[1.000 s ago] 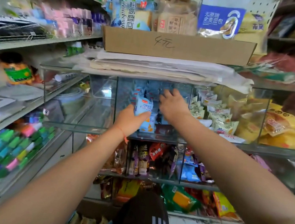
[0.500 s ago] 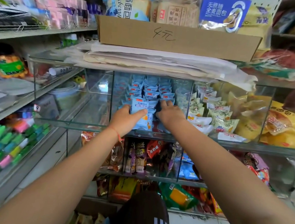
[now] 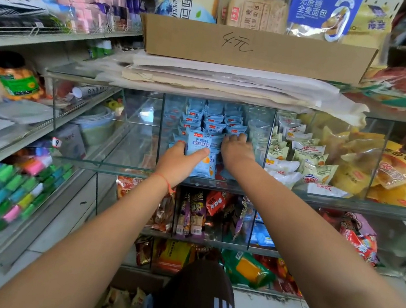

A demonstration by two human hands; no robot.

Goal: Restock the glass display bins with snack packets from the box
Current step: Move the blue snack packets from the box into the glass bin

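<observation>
**Both hands in the middle glass bin**

Here the left hand (image 3: 179,162) grips a light-blue packet (image 3: 201,146) upright at the front of the middle bin (image 3: 210,180), thumb across its face and fingers behind it. At 3 o'clock of it, just beside, the right hand (image 3: 238,151) lies palm down on the blue packets (image 3: 213,122) already stacked in rows in that bin; its fingers bend over the front row and press on it, though whether they pinch one cannot be told. A red string (image 3: 166,181) circles the left wrist.

The bin at 9 o'clock (image 3: 103,126) shows bare glass. The bin at 3 o'clock holds white-and-green packets (image 3: 304,156), and further to 3 o'clock lie yellow bags (image 3: 374,169). At 12 o'clock, above the glass top, folded paper sheets (image 3: 231,80) carry a cardboard box (image 3: 255,49) with handwriting on its front, with bread bags (image 3: 255,6) standing in it. At 6 o'clock, lower bins hold mixed snacks (image 3: 193,216). A dark-clad knee with white stripes (image 3: 201,302) shows at the bottom edge, with more packets (image 3: 122,305) on the floor beside it.
</observation>
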